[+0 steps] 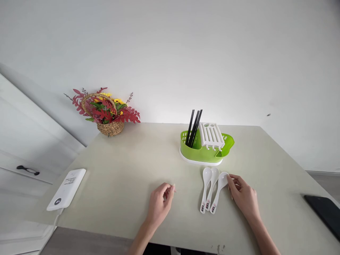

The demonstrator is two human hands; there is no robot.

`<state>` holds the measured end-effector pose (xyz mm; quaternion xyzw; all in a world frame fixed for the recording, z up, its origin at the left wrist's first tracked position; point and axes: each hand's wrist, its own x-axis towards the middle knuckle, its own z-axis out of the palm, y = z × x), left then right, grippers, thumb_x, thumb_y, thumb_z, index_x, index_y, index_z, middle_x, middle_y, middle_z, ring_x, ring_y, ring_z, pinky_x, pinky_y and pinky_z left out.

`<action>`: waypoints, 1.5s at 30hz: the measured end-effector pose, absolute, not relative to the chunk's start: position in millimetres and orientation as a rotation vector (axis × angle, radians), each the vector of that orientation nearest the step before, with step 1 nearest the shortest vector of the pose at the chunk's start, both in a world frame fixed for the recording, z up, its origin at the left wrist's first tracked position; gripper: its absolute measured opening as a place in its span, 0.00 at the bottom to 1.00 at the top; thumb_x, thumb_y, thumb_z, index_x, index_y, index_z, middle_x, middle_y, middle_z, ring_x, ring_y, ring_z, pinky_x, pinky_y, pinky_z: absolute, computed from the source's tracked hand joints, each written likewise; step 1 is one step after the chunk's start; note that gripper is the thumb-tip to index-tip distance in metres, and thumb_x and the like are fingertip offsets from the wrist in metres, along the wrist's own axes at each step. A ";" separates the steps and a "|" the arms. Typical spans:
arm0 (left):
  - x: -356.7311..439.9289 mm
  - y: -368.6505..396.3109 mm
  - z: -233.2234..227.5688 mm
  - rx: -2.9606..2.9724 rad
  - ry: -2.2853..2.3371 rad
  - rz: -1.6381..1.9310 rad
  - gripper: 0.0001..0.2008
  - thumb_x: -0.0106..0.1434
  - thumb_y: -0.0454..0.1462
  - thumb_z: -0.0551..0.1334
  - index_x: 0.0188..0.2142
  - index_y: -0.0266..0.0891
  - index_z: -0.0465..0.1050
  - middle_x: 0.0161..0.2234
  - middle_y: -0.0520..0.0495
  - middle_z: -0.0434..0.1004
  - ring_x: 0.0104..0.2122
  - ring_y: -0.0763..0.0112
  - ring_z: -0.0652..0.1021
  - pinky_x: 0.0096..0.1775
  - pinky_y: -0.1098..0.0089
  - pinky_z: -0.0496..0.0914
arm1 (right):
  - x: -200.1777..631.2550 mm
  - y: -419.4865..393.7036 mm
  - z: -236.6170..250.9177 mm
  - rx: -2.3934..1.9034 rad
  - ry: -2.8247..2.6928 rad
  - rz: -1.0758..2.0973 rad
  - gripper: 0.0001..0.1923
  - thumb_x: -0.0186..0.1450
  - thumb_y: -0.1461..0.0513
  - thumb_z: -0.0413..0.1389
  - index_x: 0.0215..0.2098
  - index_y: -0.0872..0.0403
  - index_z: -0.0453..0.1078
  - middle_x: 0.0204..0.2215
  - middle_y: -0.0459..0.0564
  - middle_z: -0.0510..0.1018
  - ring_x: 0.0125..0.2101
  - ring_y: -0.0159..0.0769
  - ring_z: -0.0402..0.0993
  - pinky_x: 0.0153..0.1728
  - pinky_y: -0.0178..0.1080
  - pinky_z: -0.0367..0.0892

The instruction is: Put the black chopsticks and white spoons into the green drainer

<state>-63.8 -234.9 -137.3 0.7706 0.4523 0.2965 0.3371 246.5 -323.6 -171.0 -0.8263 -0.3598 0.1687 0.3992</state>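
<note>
Near table edge: left hand (160, 202) rests on the pale beige tabletop (127, 177), fingers loosely curled, holding nothing. Right hand (243, 196) lies flat-ish, fingertips (230, 180) touching the bowl of the rightmost of three white plastic soup spoons (212, 189); no closed grasp on it. Spoons lie side by side, bowls away from camera, just in front of the green plastic cutlery drainer (205, 150) holding black chopsticks (193, 127). White power bank (67, 188) far left; black phone (325, 210) far right.
</note>
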 end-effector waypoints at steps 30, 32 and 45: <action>-64.3 -236.1 -137.3 2.007 1.182 0.772 0.20 0.75 0.48 0.53 0.30 0.40 0.71 0.23 0.52 0.70 0.23 0.73 0.69 0.27 0.74 0.61 | 243.8 -324.2 -166.3 -2.103 -0.874 0.455 0.24 0.66 0.40 0.51 0.41 0.48 0.75 0.24 0.43 0.79 0.19 0.35 0.72 0.33 0.39 0.67; -64.6 -236.1 -137.4 2.008 1.186 0.773 0.20 0.75 0.47 0.54 0.30 0.40 0.71 0.23 0.52 0.71 0.23 0.74 0.69 0.27 0.74 0.61 | 244.0 -324.4 -166.9 -2.097 -0.880 0.452 0.24 0.66 0.40 0.51 0.41 0.49 0.75 0.24 0.44 0.79 0.19 0.35 0.71 0.33 0.39 0.68; -59.0 -239.2 -148.5 1.976 1.287 0.944 0.28 0.71 0.58 0.53 0.27 0.40 0.74 0.20 0.51 0.69 0.22 0.72 0.70 0.25 0.74 0.64 | 245.4 -325.8 -170.1 -2.108 -0.894 0.451 0.24 0.67 0.40 0.51 0.42 0.48 0.75 0.22 0.43 0.77 0.19 0.36 0.71 0.32 0.40 0.67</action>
